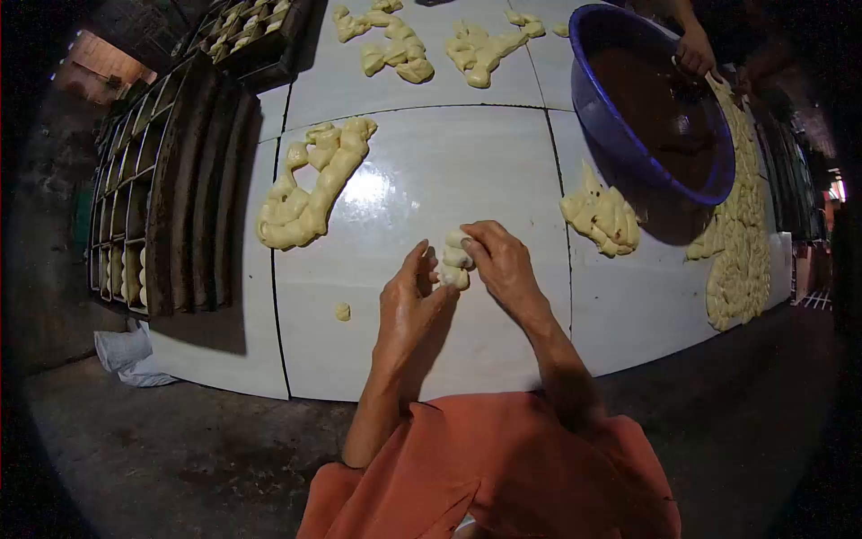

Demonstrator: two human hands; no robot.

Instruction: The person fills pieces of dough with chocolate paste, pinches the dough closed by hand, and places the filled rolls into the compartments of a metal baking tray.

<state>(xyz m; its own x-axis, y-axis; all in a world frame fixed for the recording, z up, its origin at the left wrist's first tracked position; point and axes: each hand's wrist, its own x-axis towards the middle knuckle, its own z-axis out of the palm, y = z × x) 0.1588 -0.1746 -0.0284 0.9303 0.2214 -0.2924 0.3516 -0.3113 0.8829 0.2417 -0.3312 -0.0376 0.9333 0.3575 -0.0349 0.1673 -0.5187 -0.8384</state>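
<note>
A short, lumpy roll of pale dough (456,261) sits between my two hands above the white table. My left hand (407,304) cups its left side, thumb near the lower end and fingers curved around. From the right, my right hand (505,262) grips the upper part with thumb and fingers. A small dough ball (342,312) lies to the left of my left hand. Farther up the table is a large looped strip of dough (310,189).
Stacked divided metal trays (202,198) stand along the left edge, some holding dough. A blue basin (588,99) with dark brown contents is at the upper right, by a co-worker's hand (695,54). More dough (603,216) lies beside it, with a dough sheet (741,269) farther right.
</note>
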